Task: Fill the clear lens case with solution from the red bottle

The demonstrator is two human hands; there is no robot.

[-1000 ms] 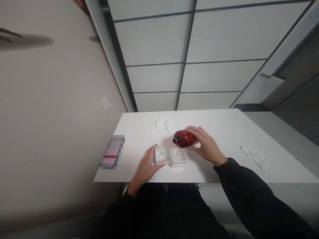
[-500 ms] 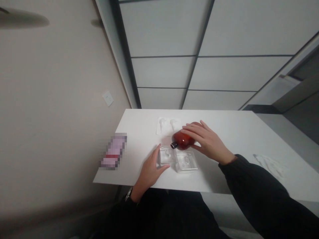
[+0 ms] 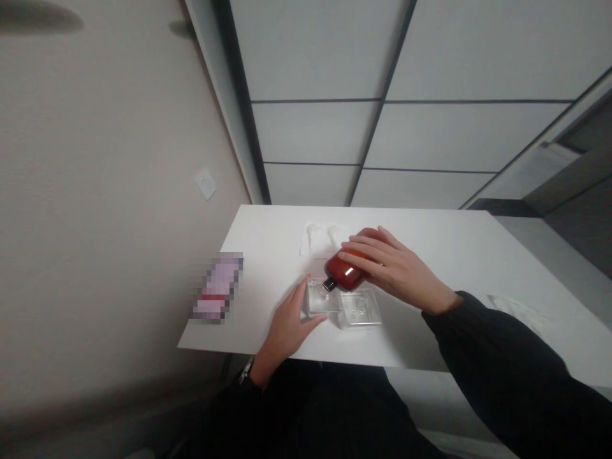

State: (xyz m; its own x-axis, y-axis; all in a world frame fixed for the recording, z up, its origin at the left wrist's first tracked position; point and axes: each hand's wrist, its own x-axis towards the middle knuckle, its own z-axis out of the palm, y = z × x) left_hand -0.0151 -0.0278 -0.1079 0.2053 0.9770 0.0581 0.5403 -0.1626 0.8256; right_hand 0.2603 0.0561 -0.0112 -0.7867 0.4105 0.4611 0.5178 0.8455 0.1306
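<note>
My right grip (image 3: 394, 271) is wrapped over a translucent red bottle (image 3: 348, 275), fingers across its upper side, holding it tilted with its dark neck (image 3: 329, 285) pointing down toward the left and near side. The mouth is over a shallow clear box (image 3: 321, 310). My left grip (image 3: 287, 325) holds that box from the left, fingertips at its far left corner and thumb along its near edge, the span between them wide. Just right of it is a second clear box (image 3: 361, 324). Both rest on a white counter (image 3: 430, 239). Farther back is a white sheet (image 3: 305, 250) bearing two pale shapes, too faint to identify. A pixelated pink object (image 3: 218, 280) lies at the left; crumpled white material (image 3: 519, 312) lies well to the right.
</note>
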